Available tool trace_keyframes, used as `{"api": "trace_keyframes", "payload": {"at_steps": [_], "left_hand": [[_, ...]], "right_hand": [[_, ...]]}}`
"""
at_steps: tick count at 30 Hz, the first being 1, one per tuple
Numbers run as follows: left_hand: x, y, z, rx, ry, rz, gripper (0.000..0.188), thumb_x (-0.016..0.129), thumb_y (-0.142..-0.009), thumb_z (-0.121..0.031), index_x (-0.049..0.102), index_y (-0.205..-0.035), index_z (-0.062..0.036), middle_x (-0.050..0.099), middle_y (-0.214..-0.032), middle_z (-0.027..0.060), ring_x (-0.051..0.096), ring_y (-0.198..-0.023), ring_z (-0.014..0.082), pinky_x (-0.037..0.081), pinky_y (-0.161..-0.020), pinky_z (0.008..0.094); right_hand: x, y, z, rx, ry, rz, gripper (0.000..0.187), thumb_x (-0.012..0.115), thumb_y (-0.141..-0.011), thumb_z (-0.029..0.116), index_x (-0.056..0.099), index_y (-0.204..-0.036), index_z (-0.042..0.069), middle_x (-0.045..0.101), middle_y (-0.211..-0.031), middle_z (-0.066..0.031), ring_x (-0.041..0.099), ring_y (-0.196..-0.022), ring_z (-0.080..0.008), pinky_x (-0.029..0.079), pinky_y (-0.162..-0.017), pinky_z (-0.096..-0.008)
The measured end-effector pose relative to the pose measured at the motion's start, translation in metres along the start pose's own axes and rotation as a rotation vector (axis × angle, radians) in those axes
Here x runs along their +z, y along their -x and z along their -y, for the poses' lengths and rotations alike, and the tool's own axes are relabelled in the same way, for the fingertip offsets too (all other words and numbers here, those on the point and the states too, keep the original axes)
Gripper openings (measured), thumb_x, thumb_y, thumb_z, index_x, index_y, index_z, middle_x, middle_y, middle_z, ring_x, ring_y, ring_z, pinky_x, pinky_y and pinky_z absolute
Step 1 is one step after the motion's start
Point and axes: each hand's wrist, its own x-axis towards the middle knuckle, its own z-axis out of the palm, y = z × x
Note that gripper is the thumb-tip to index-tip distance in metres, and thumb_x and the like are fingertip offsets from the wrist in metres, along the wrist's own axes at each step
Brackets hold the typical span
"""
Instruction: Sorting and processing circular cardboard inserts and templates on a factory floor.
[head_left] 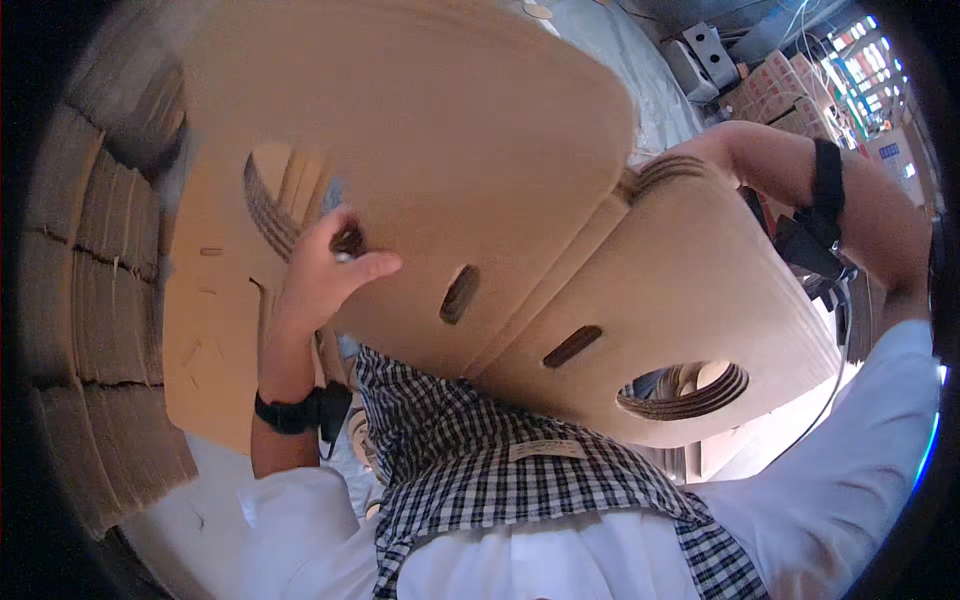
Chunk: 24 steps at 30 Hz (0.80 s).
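A creased stack of brown cardboard sheets (690, 260) is tilted up in front of my checked apron. Each half has a narrow slot and a large round hole; layered edges show at the holes. My left hand (325, 265) is at the rim of the left hole, its fingers curled there and the thumb lying across the cardboard face. At the far right edge, my right arm (790, 165) reaches behind the sheets, which hide the fingers of that hand. The upper part of the left half is blurred.
Tall piles of stacked cardboard (115, 270) line the left side. A flat slotted cardboard piece (210, 340) stands between them and my left arm. Pale plastic sheeting (600, 50) lies beyond the stack. A grey box with round holes (708, 55) and cartons (780, 90) sit at the back right.
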Motion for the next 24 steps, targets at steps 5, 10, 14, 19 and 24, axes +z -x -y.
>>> {"api": "trace_keyframes", "payload": {"at_steps": [5,10,14,19,24], "left_hand": [[-0.026,0.021,0.036,-0.068,-0.064,-0.061,0.042,0.074,-0.066,-0.022,0.057,-0.097,0.0009,0.061,-0.091,0.0064,0.057,-0.081,0.0153,0.045,-0.071,0.0285],[-0.023,0.007,0.056,-0.266,0.073,-0.154,0.032,0.071,-0.069,-0.018,0.057,-0.092,0.0011,0.057,-0.085,0.0025,0.052,-0.076,0.0127,0.042,-0.068,0.0259],[0.016,-0.069,0.043,-0.169,0.027,0.023,0.031,0.070,-0.073,-0.021,0.059,-0.091,0.0017,0.057,-0.085,0.0030,0.051,-0.077,0.0120,0.042,-0.070,0.0255],[0.123,-0.132,-0.128,0.359,-0.392,0.247,0.033,0.069,-0.075,-0.022,0.062,-0.094,0.0034,0.063,-0.086,0.0063,0.056,-0.080,0.0129,0.044,-0.073,0.0269],[0.288,-0.117,-0.315,1.340,-0.371,0.109,0.036,0.070,-0.075,-0.028,0.063,-0.101,-0.0042,0.063,-0.081,0.0083,0.059,-0.076,0.0167,0.046,-0.073,0.0289]], "right_hand": [[0.014,0.009,0.044,0.214,-0.258,-0.049,0.060,0.062,-0.084,0.027,0.037,-0.132,0.001,0.047,-0.128,-0.0101,0.045,-0.112,-0.0160,0.040,-0.094,-0.0330],[0.086,0.120,0.057,0.394,-0.294,-0.530,0.072,0.074,-0.070,0.041,0.048,-0.120,-0.002,0.058,-0.110,-0.0108,0.055,-0.098,-0.0173,0.043,-0.086,-0.0311],[0.213,0.187,-0.024,0.829,-0.160,-1.122,0.051,0.079,-0.060,0.025,0.059,-0.102,0.002,0.064,-0.093,-0.0106,0.059,-0.088,-0.0188,0.045,-0.079,-0.0314],[0.413,0.195,-0.089,0.770,-0.411,-1.772,0.065,0.079,-0.061,0.037,0.057,-0.105,-0.005,0.063,-0.089,-0.0083,0.057,-0.085,-0.0146,0.046,-0.076,-0.0294],[0.618,0.122,-0.085,0.826,-0.941,-2.420,0.056,0.075,-0.066,0.037,0.059,-0.097,-0.007,0.062,-0.082,-0.0054,0.057,-0.072,-0.0119,0.047,-0.067,-0.0251]]}}
